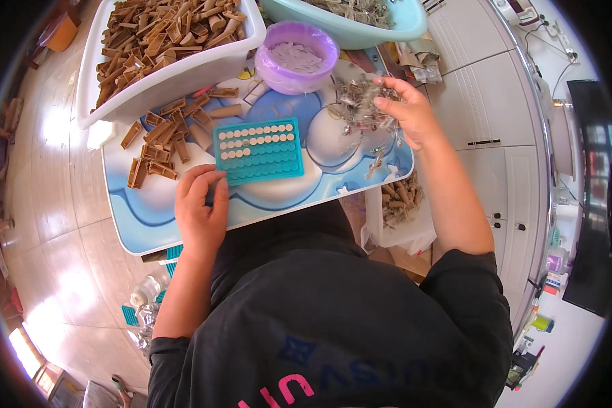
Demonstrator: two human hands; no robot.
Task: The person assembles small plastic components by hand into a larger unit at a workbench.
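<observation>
And here's the right hand [413, 114] at two o'clock from the teal tray [279, 165], thumb and fingers closed narrowly on a wispy, greyish tangle [360, 102] over the table [149, 214]. It looks feather-light, springy and keen to snag, its thin strands probably fragile; a pinch on one firmer end should beat tugging the middle, though blur hides the individual pieces. Down at half past seven, the left hand [202, 209] has its fingers loosely curled by the tray's near corner, and I can't tell whether they grip it. Smooth, pale discs [259, 141] sit in the scalloped wells, chalky-looking and flat. Out at nine to ten o'clock, brown trough-shaped casings [158, 133] lie heaped, stiff-walled and hollow; at one, a purple bowl [268, 73] wears crinkled clear film.
</observation>
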